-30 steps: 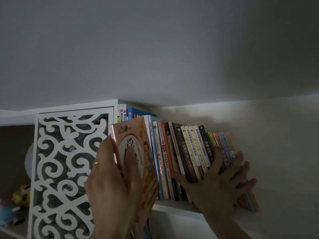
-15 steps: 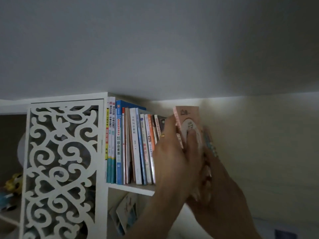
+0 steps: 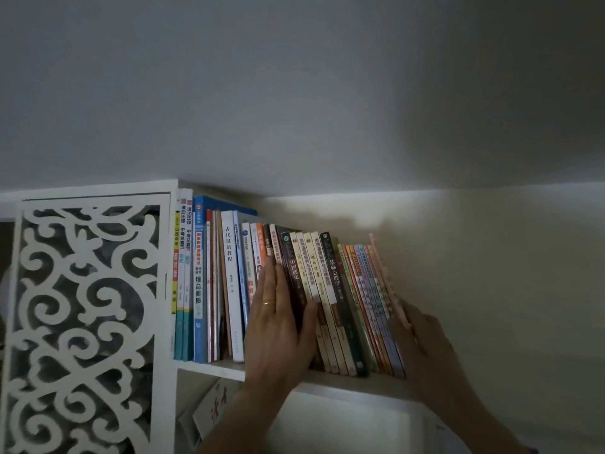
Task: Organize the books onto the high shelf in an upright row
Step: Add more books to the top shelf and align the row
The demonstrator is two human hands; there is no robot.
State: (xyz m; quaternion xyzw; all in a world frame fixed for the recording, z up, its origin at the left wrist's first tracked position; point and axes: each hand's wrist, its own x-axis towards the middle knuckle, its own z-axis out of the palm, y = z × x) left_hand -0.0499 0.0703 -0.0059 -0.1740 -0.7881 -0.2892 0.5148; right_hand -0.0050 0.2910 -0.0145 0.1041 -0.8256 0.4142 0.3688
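A long row of books (image 3: 327,290) stands on the high white shelf (image 3: 343,383) just under the ceiling. The left books are upright; the middle and right ones lean left. A thin pink book (image 3: 388,283) is the last one at the right end of the row. My left hand (image 3: 278,329), with a gold ring, lies flat and open against the spines in the middle. My right hand (image 3: 422,342) rests with its fingers spread against the pink book's outer side, holding nothing.
A white fretwork panel (image 3: 88,322) closes off the cabinet to the left of the books. Below the shelf a book (image 3: 212,411) leans in the lower compartment. The cream wall (image 3: 507,290) runs right of the row, with bare shelf beside my right hand.
The pink book, held in my left hand a second ago, was carried right and now stands at the row's right end. My left hand has let go and moved onto the middle spines.
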